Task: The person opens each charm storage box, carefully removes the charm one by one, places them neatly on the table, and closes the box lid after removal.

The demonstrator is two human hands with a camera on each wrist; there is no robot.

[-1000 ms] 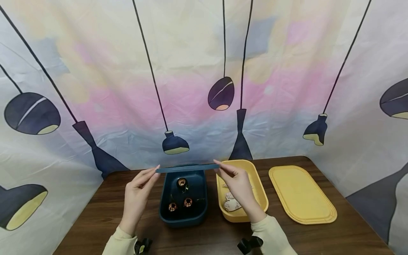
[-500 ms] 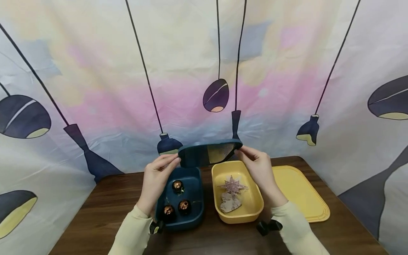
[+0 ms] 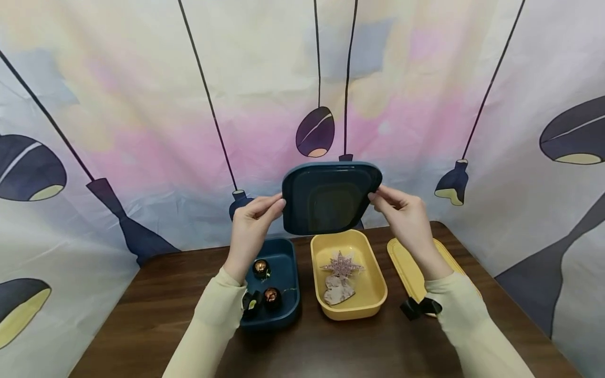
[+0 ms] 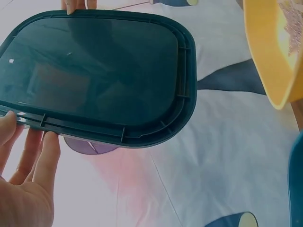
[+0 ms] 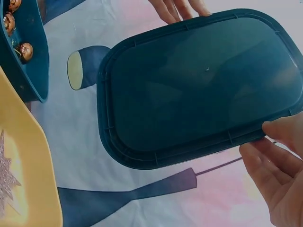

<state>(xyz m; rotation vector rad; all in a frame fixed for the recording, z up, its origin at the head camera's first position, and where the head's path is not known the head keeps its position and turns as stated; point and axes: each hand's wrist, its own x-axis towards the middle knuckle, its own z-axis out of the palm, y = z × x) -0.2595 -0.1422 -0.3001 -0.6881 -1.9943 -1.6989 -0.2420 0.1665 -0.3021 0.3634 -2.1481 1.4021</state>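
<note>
A dark teal lid (image 3: 331,199) is held up between both hands, its ribbed underside facing me and tilted steeply. My left hand (image 3: 252,226) pinches its left edge, and my right hand (image 3: 406,220) pinches the right one. Below on the left stands the matching teal box (image 3: 292,283), holding shiny copper-coloured ball ornaments (image 3: 272,296); my left wrist and its strap cover part of it. Under the lid's lower edge is a yellow box (image 3: 373,278) with a pink glittery star ornament (image 3: 342,264) and a pale heart-shaped ornament (image 3: 338,290) inside.
A yellow lid (image 3: 408,268) lies flat on the dark wooden table (image 3: 331,346), right of the yellow box and partly behind my right forearm. A cloth backdrop (image 3: 236,105) printed with lamps hangs right behind the table's back edge.
Both hands have raised the teal lid and carried it right, from over the teal box to above the yellow one. It has turned from nearly edge-on to showing its underside.
</note>
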